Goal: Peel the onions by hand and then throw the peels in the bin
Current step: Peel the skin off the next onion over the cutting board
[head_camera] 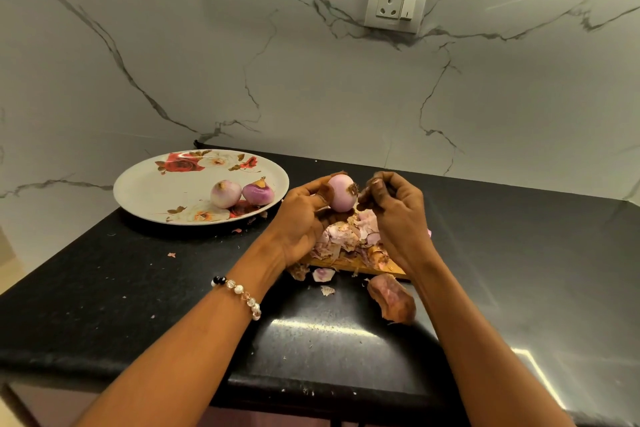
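1. A nearly bare pink onion (341,196) is held up above the black countertop (104,288), over the heap of peels (349,239); this placement appears chosen so that loosened skin falls onto the heap rather than across the counter.
2. The onion is gripped by the left hand (301,218), fingers curled around its near and left side, which leaves its right flank exposed for stripping.
3. A brown scrap of skin appears to be pinched by the right hand (394,208) just beside the onion's right side, where a dark patch of skin is seen clinging.
4. The peels are piled on a wooden chopping board (363,267) near the middle of the countertop; loose pieces, among them one large brown husk (391,302), lie off the board toward the front edge.
5. Two peeled onions (242,193) are kept apart on a floral plate (156,184) toward the back left corner, presumably to keep finished ones clean.
6. No bin is in view; the peeling step is judged nearly finished for this onion, with disposal not yet begun.
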